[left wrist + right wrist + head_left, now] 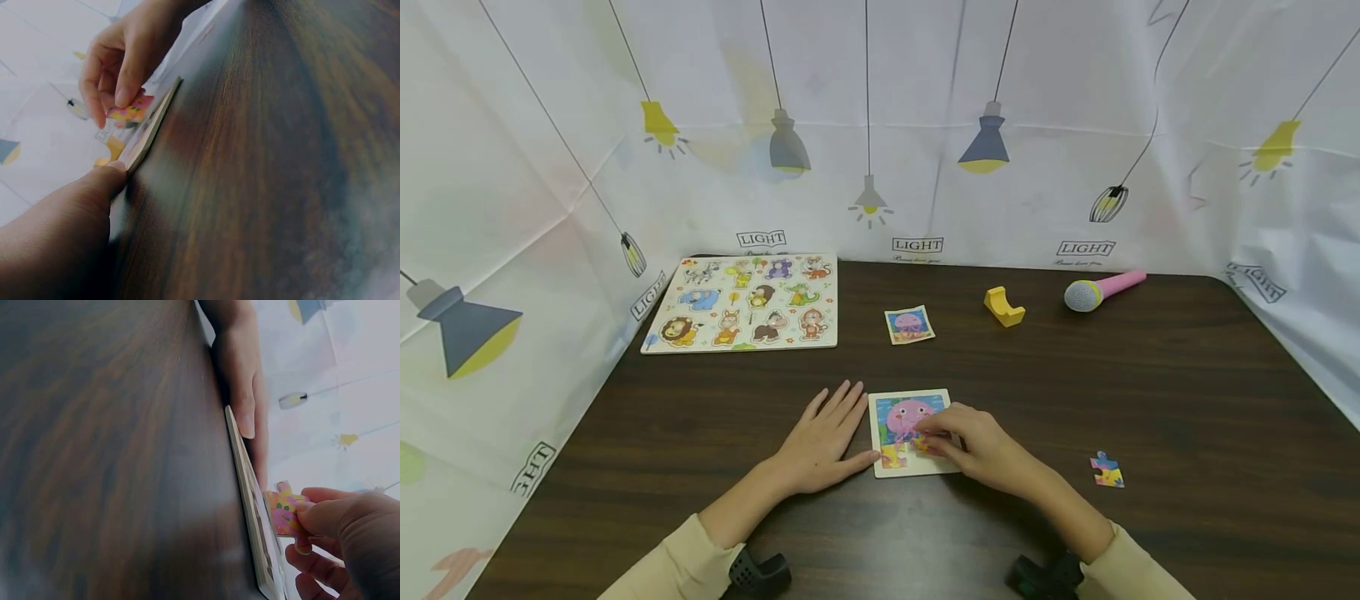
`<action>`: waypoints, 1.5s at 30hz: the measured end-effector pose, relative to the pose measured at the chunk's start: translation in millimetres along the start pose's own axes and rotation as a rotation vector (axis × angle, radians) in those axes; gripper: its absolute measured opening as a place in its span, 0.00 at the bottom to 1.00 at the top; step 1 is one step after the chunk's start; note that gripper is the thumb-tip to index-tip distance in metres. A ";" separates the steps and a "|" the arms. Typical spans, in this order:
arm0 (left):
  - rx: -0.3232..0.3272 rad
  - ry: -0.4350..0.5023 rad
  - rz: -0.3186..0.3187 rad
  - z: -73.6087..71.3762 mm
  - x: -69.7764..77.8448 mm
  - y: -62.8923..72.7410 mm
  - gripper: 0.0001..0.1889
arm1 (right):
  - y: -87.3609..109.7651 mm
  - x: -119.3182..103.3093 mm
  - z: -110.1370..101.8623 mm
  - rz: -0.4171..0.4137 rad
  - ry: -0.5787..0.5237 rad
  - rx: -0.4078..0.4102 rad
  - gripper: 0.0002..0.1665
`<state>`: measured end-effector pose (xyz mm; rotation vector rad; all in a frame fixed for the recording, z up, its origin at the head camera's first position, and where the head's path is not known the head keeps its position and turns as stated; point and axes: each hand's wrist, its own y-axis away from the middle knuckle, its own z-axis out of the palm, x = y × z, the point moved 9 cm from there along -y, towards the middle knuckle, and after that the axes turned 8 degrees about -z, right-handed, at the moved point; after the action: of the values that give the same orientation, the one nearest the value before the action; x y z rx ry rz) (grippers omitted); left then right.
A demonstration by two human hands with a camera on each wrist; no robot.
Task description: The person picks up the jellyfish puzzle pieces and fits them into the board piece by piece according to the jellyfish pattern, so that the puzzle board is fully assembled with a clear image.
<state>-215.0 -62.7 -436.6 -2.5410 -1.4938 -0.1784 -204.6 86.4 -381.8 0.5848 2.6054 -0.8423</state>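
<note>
A square jigsaw board (895, 473) with a pale frame and a pink jellyfish picture lies on the table between the hands. My left hand (818, 446) rests flat at its left side, fingers straight, with the thumb touching the frame. Between thumb and fingers my right hand (988, 450) pinches a jigsaw piece (282, 511), pink and yellow, tilted just above the board. Part of the board's right side is hidden under that hand. To the right lies a loose blue and yellow jigsaw piece (1108, 472).
Beyond the board lies a small jellyfish picture card (910, 325). A yellow curved block (1003, 307) and a pink toy microphone (1101, 291) are at the back right. An animal puzzle board (741, 321) lies back left. A lamp-print cloth (1037, 192) hangs behind the table.
</note>
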 end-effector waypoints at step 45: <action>-0.013 0.008 -0.002 -1.1 0.8 0.0 0.43 | -4.3 8.9 24.6 0.122 0.048 0.001 0.06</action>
<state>-214.7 -62.2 -435.4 -2.5462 -1.4976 -0.1986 -209.6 70.6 -402.4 0.7641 2.5814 -0.7997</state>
